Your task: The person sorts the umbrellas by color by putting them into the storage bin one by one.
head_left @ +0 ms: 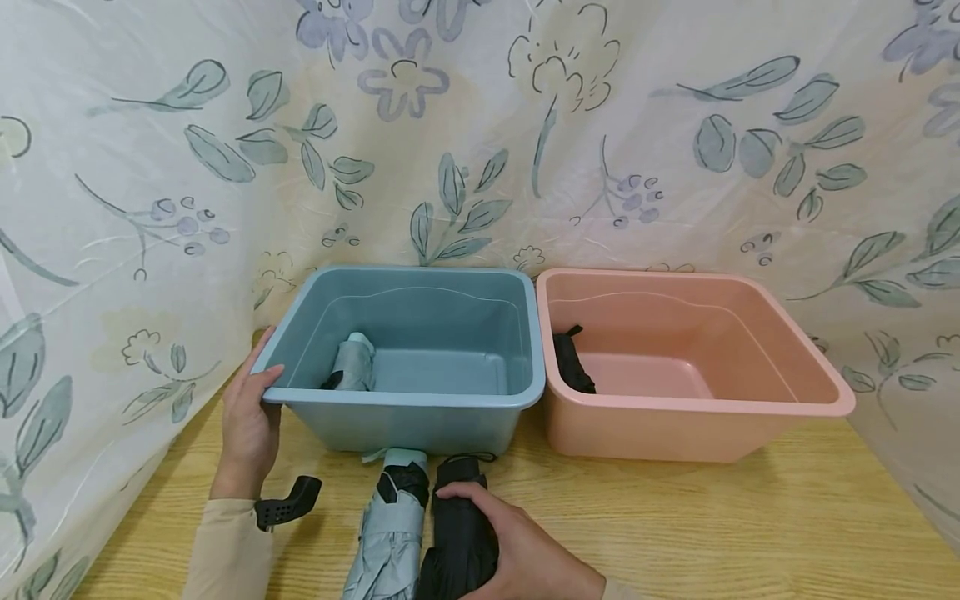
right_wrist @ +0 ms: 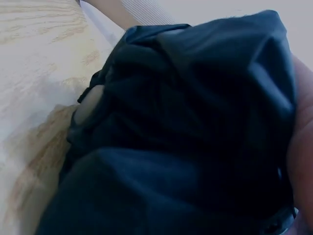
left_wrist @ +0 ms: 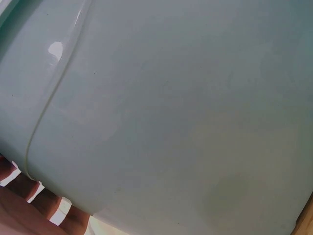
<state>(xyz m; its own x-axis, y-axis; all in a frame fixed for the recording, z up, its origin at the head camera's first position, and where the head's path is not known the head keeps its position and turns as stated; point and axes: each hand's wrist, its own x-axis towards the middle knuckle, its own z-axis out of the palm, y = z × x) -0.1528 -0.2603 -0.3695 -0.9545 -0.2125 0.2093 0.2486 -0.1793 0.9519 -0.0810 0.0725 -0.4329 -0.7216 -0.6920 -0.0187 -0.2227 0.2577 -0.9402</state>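
Observation:
My left hand (head_left: 251, 421) grips the left rim of a blue plastic bin (head_left: 405, 417), thumb over the edge; the left wrist view shows the bin wall (left_wrist: 166, 112) close up with fingers at lower left. In front of the bins my right hand (head_left: 525, 546) holds a folded black umbrella (head_left: 461, 533), its fabric (right_wrist: 186, 112) filling the right wrist view. Just left of it lies a folded grey-blue umbrella (head_left: 390, 533) with a dark band near its handle. Inside the blue bin lies a small grey-blue fabric piece (head_left: 354, 362), partly hidden by the front rim.
A pink bin (head_left: 697, 429) stands against the blue bin's right side, holding a small black fabric piece (head_left: 572, 360) with a loop. Both rest on a wooden table (head_left: 675, 533). A floral curtain (head_left: 465, 125) rises behind and on both sides.

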